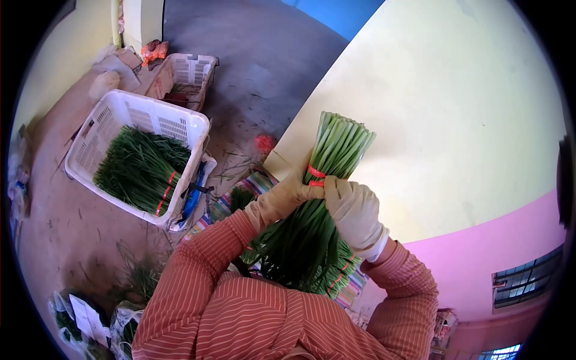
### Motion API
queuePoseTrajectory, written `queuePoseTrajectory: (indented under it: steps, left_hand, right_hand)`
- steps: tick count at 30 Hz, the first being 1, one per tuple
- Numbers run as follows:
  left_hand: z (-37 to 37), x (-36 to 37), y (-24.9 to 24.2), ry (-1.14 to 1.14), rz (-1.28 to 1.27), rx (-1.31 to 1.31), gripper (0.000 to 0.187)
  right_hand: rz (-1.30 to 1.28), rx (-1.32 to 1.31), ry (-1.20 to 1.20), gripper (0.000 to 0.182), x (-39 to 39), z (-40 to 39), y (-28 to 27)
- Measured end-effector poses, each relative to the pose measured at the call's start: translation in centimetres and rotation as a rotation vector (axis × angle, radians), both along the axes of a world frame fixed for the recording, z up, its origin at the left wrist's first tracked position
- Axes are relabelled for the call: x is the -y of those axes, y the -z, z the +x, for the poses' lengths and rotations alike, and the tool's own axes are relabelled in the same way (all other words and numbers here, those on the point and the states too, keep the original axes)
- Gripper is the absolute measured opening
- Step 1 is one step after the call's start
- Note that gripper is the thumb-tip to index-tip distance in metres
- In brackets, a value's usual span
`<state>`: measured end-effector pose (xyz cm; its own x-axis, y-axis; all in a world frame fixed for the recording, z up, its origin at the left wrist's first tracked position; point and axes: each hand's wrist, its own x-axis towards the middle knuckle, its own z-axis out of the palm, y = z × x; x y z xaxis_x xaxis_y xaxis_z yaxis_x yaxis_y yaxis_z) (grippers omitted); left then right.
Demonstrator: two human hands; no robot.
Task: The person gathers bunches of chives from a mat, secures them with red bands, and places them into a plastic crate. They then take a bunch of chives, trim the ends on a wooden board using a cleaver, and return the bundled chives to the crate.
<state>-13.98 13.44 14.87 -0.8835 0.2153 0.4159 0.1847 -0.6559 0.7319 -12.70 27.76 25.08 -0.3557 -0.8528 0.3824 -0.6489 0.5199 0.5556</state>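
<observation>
A thick bunch of green chives (341, 144) is held up in front of my chest, pale cut ends at the top and dark leaves hanging down. Around its stalks runs a red band (315, 172), with a second red strip just below it. My left hand (287, 195), in a pale glove, is wrapped round the bunch from the left side. With fingers closed at the lower red strip, my right hand (354, 211), also gloved, pinches it against the stalks. The fingertips partly hide the strip's end.
A white plastic basket (99, 183) on the left holds chives tied with red bands. Behind it stands another basket (195, 66). Below my hands, more banded chives (336, 277) lie on a striped cloth (268, 180). Plastic bags (123, 324) lie at lower left.
</observation>
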Motion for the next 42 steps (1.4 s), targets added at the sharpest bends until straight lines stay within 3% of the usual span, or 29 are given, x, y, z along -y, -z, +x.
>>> queuePoseTrajectory:
  steps: [6, 8, 10, 12, 14, 16, 18, 20, 22, 23, 24, 25, 26, 28, 29, 30, 32, 33, 35, 36, 38, 39, 42]
  left_hand:
    - [2.2, 0.9, -0.3, 0.068, 0.127, 0.156, 0.081]
    - [2.0, 1.1, 0.7, 0.018, 0.058, 0.126, 0.078]
    - [2.1, 1.7, 1.3, -0.033, -0.01, 0.094, 0.074]
    - [2.5, 2.1, 1.6, 0.007, -0.025, 0.136, 0.073]
    - [3.1, 1.9, 1.6, -0.037, -0.073, 0.11, 0.076]
    - [3.7, 1.5, 2.0, -0.08, -0.127, 0.082, 0.08]
    - [3.8, 1.0, 3.0, -0.201, -0.11, 0.022, 0.083]
    - [3.8, 3.7, 6.0, -0.237, -0.266, 0.019, 0.081]
    - [4.7, 6.1, 8.3, -0.431, -0.267, 0.292, 0.072]
    - [5.6, 7.3, 8.8, -0.393, -0.243, 0.401, 0.071]
    - [6.3, 7.7, 7.4, -0.218, -0.159, 0.405, 0.07]
    - [6.7, 7.7, 5.8, -0.071, -0.071, 0.392, 0.07]
    - [6.8, 7.0, 4.4, 0.028, 0.03, 0.365, 0.07]
    - [6.2, 5.1, 2.3, 0.078, 0.262, 0.343, 0.073]
    - [5.9, 4.6, 1.8, 0.064, 0.372, 0.348, 0.075]
    - [5.2, 4.6, 1.7, 0.04, 0.458, 0.355, 0.078]
    - [3.2, 6.1, 3.9, 0.093, 0.545, 0.341, 0.077]
    - [2.3, 6.7, 4.8, 0.158, 0.617, 0.305, 0.076]
    - [2.5, 8.0, 5.1, -0.112, 0.601, 0.465, 0.066]
    - [2.4, 8.9, 5.9, -0.186, 0.622, 0.508, 0.061]
    - [2.1, 10.1, 8.0, -0.284, 0.614, 0.49, 0.056]
    - [2.0, 10.5, 8.7, -0.383, 0.605, 0.462, 0.052]
    - [1.9, 11.5, 10.5, -0.35, 0.686, 0.445, 0.046]
  right_hand:
    - [0.054, 0.047, -0.033, 0.027, -1.2, 1.5, 0.7]
    - [0.088, 0.108, -0.039, 0.03, -1.7, 1.5, 0.1]
    - [-0.08, 0.527, -0.047, 0.033, -2.2, 1.4, -1.4]
    - [-0.672, 0.682, 0.06, 0.042, -3.1, 0.5, -1.5]
    - [-0.802, 0.729, 0.128, 0.052, -1.8, -0.4, -2.5]
    - [-1.037, 1.797, -0.156, 0.055, -0.7, -1.5, -1.4]
    - [-0.905, 1.75, -0.192, 0.065, -0.5, -2.7, 1.0]
    - [-1.064, 1.969, -0.237, 0.072, 0.7, -2.8, 2.2]
    - [-1.05, 1.914, -0.283, 0.075, 1.3, -1.9, 2.2]
    - [-0.964, 1.777, -0.398, 0.074, 1.6, -1.3, 1.9]
    - [-0.879, 1.638, -0.506, 0.073, 1.9, -0.6, 1.5]
    - [-0.615, 1.2, -0.5, 0.069, 1.8, -0.4, 0.4]
    - [-0.606, 1.227, -0.511, 0.069, 2.3, 0.3, -0.3]
    - [-0.197, 0.917, -0.719, 0.063, 3.0, 1.6, -0.8]
    - [-0.133, 0.742, -0.783, 0.059, 2.6, 1.9, 0.8]
    - [-0.129, 0.765, -0.788, 0.059, 2.2, 1.9, 1.7]
    - [0.006, 0.556, -0.695, 0.059, 0.7, 1.7, 3.0]
    - [-0.106, 0.668, -0.612, 0.068, 0.1, 0.8, 4.1]
    - [-0.292, 0.826, -0.137, 0.078, -2.0, 1.1, 5.1]
    - [-0.29, 0.838, -0.127, 0.078, -3.1, 0.7, 6.4]
    - [-0.843, 1.563, 0.06, 0.07, -4.2, 0.0, 8.6]
    - [-0.825, 1.684, 0.222, 0.068, -3.9, 0.3, 7.9]
    - [-0.939, 1.886, 0.183, 0.066, -2.2, 1.1, 10.1]
